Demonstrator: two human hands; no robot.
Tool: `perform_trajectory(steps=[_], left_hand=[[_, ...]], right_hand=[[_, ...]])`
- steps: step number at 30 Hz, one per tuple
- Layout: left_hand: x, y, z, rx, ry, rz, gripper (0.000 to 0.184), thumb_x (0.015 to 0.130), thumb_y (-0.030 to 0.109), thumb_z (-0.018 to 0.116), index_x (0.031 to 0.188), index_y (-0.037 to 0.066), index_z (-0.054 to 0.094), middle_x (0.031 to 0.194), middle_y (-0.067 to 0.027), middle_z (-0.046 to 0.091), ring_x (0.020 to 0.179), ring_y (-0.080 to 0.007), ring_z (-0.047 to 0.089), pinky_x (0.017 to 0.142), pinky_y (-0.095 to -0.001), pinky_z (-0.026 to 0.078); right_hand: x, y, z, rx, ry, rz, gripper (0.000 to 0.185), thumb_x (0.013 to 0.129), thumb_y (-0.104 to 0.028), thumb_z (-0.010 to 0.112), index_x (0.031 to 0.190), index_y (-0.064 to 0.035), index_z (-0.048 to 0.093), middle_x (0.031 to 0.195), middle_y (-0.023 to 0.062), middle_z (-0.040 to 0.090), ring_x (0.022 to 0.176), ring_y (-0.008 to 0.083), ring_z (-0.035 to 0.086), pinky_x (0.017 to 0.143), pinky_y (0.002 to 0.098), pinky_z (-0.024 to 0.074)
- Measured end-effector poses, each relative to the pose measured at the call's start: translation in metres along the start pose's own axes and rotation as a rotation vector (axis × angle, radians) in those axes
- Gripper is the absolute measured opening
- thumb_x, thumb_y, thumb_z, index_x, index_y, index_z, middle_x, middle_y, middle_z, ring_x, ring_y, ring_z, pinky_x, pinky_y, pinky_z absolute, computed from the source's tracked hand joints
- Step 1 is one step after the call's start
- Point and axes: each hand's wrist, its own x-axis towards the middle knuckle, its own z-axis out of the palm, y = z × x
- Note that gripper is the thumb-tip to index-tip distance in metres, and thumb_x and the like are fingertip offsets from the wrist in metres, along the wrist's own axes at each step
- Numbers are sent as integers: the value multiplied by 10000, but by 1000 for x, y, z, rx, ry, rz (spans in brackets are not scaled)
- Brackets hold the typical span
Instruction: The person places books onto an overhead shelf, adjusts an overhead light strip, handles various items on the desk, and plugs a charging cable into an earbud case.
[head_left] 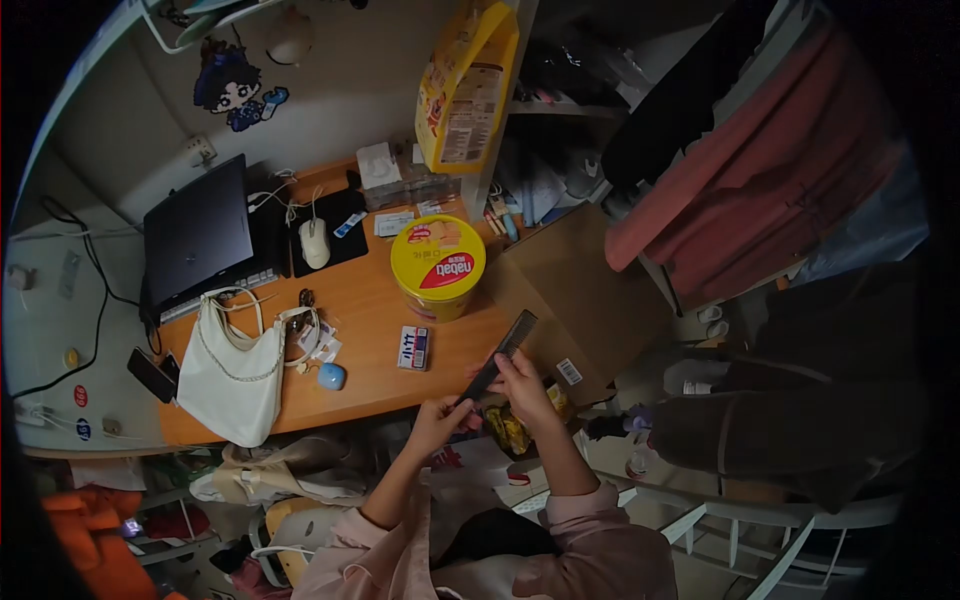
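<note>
Aslant, dark comb, left fingers at end, right fingers midway

On my remote feed, a white handbag lies below a dark laptop at frame left, a yellow nabati tub stands near center, and a reddish garment hangs upper right.

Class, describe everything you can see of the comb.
The comb is long, slim and dark, perhaps plastic, with fine teeth visible towards its far end. It is held slanting, the far end pointing up and right in the view. The left hand grips its near end; the right hand holds it around the middle, thumb on top. It appears off the desk, by the front edge. Fingers hide parts of it.
</note>
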Motion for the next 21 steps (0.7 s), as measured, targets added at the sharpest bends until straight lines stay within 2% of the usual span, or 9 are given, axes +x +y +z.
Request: perform_trajectory(steps=[3,4,7,8,10,11,13,17,21], left_hand=[[11,-4,-18,260,333,261,246,883,148,488,749,-32,588,595,-33,561,521,-80,508,491,-214,410],[15,-13,-36,165,474,212,264,888,155,476,732,-35,573,579,-28,537,529,-80,495,497,-229,401],[40,-48,-94,268,923,300,301,883,177,470,695,-42,555,573,-70,526,545,-158,508,515,-290,391],[50,-61,-108,275,926,300,301,883,177,470,695,-42,555,573,-70,526,545,-158,508,515,-290,391],[66,-80,-126,849,1066,367,246,865,162,470,724,-24,546,637,-130,541,591,-252,510,544,-338,391],[70,-79,-123,855,1065,368,246,865,162,470,724,-24,546,637,-130,541,591,-252,510,544,-338,391],[79,-68,-110,1126,1034,419,156,820,95,474,734,-21,534,736,-184,522,720,-367,467,639,-426,369],[83,-64,-102,1174,1050,344,122,814,78,462,742,-10,508,746,-176,492,745,-352,446,651,-439,347],[85,-61,-102,1223,1032,333,121,812,75,460,737,-7,505,740,-174,489,734,-351,443,646,-441,345]], right_hand=[[17,-26,-25,18,91,9,134,916,-199,437,939,-73,475,714,18,542,530,110,503,494,245,420],[28,-40,-39,-13,100,-25,139,920,-210,428,919,-79,474,667,5,512,495,100,471,465,238,392],[77,-78,-73,-498,222,-189,141,909,-200,443,933,-73,497,608,-13,448,494,78,434,458,215,316],[100,-85,-82,-636,267,-267,149,906,-195,446,925,-63,511,606,-9,449,503,76,434,466,210,304],[156,-93,-94,-766,283,-431,200,897,-220,457,900,-38,538,639,48,510,555,125,484,509,252,350],[183,-100,-96,-832,263,-462,233,889,-239,460,889,-22,544,695,94,549,617,185,526,549,298,381],[242,-109,-98,-1052,279,-477,275,871,-256,457,876,2,554,810,173,595,762,292,572,643,376,423],[323,-111,-92,-1490,399,-309,270,838,-214,446,878,19,575,904,207,600,906,347,559,745,407,452],[374,-91,-105,-1453,455,-257,222,790,-174,496,857,11,599,894,202,605,886,337,572,772,395,461]])
